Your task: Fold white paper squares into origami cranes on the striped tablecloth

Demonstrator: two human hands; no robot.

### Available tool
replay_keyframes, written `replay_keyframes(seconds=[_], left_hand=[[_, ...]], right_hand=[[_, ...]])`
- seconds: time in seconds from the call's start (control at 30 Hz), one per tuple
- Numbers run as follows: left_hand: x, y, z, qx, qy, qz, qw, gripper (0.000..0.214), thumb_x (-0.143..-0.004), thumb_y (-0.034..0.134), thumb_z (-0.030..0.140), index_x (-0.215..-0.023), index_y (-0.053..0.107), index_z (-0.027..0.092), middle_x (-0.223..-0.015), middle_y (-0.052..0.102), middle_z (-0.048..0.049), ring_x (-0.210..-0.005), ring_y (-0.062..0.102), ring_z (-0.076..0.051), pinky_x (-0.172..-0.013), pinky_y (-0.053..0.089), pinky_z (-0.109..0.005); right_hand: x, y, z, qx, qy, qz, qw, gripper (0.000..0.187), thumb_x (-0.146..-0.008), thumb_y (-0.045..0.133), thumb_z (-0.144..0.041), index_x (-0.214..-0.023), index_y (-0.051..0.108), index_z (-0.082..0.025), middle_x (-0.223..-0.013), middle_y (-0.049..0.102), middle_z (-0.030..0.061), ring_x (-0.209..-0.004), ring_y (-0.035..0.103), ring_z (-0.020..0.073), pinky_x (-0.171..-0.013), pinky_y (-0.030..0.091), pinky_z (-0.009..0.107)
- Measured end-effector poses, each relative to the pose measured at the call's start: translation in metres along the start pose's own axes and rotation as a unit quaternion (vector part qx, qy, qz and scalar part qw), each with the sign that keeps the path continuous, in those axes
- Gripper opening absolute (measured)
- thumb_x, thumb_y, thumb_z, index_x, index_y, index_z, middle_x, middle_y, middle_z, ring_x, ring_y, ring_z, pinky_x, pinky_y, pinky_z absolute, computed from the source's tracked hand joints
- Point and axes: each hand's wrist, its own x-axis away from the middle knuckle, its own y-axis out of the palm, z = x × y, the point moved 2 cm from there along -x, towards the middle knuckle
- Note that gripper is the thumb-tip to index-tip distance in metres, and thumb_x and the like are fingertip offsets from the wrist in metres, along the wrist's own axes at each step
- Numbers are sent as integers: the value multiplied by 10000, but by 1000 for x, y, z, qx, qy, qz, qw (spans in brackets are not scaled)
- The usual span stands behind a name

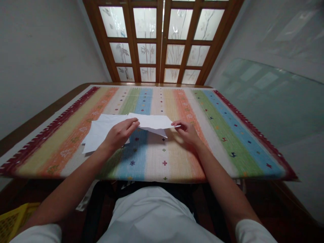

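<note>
On the striped woven cloth (pixel 149 162) that covers the table (pixel 149 84), white paper sheets (pixel 149 122) lie near the middle, at twelve o'clock. The paper looks light and soft, so it will bend easily and is best taken by its edges. The left hand (pixel 120 134), at eleven o'clock, rests over the paper with fingers together, pressing it down. The right hand (pixel 186 132), at one o'clock, seems to pinch the paper's right end. The left forearm (pixel 76 182) and right forearm (pixel 217 182) reach forward.

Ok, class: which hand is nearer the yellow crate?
Left. The left hand is on the paper, up and right of the crate; the right hand is farther right.
</note>
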Motion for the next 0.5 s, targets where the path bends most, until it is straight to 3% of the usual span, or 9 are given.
replay_keyframes(seconds=[0.1, 0.23, 0.33, 0.5], left_hand=[[11, -21, -15, -24, 2, 23, 999, 359, -1111, 403, 193, -1214, 747, 193, -1291, 781, -149, -1202, 751, -255, -1018, 627, -406], [53, -52, -40, -62, -24, 54, 996, 249, -1077, 501, 214, -1079, 740, 282, -1174, 823, -26, -1128, 769, -216, -997, 634, -393], [92, -64, -55, -109, -85, 104, 985, 201, -1065, 530, 212, -1024, 699, 314, -1106, 825, 54, -1021, 773, -179, -887, 648, -352], [138, -50, -72, -82, -189, -14, 979, 266, -1047, 455, 238, -954, 701, 281, -1073, 824, 16, -955, 759, -226, -859, 633, -374]], right_hand=[[0, -9, 4, -15, 10, 56, 998, 262, -1004, 642, -490, -1009, 723, -241, -1118, 799, 121, -1098, 759, 295, -1011, 619, 488], [-1, -19, 9, -20, 22, 86, 996, 235, -971, 689, -475, -992, 722, -243, -1115, 800, 109, -1094, 761, 295, -1015, 620, 482], [-1, -22, 9, 1, 14, 41, 999, 151, -959, 680, -386, -954, 719, -240, -1114, 797, 106, -1093, 757, 288, -1020, 618, 471], [5, -18, 8, 43, 27, -92, 995, 125, -862, 671, -205, -957, 752, -211, -1067, 792, 104, -1014, 753, 263, -942, 616, 421]])
